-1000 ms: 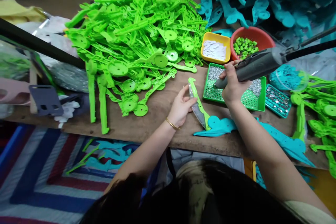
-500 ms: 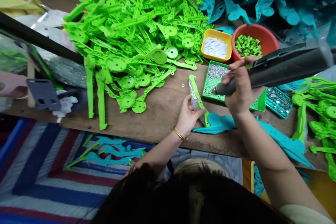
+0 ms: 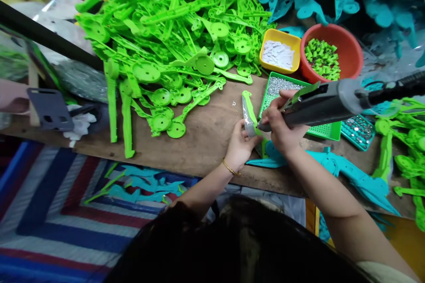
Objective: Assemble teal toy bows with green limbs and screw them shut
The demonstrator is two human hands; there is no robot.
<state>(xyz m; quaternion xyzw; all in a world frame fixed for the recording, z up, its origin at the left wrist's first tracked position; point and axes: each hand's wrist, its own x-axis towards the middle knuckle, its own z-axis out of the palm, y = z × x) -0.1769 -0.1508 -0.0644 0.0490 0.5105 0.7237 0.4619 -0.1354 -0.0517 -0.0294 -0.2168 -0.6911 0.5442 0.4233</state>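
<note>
In my head view the part (image 3: 248, 102) is a slim, bright green strip with a small hook at its upper end and a clear curved piece along its left side. It slants over the table (image 3: 209, 128), nearer the front edge than the back, just left of the green tray (image 3: 327, 130). Its lower end meets a teal part (image 3: 272, 159) near the front edge; I can't tell whether it lies on it or beside it.

The table is bare brown wood, scuffed along the front edge. A green heap (image 3: 172, 31) covers its left and back, with 2 long pieces pointing at the front edge. Behind the tray, towards the back edge, I see a yellow box (image 3: 279, 68) of white strips and a red bowl (image 3: 352, 53) of small green pieces. Beyond the front edge, at the left, a striped mat (image 3: 73, 221) spreads out below.

My left hand (image 3: 239, 147) reaches in over the front edge, thumb and fingers closed around the part's lower half. My right hand (image 3: 284, 127) is wrapped firmly round the dark driver (image 3: 315, 108), its tip angled left to the part; I can't tell whether they touch.
</note>
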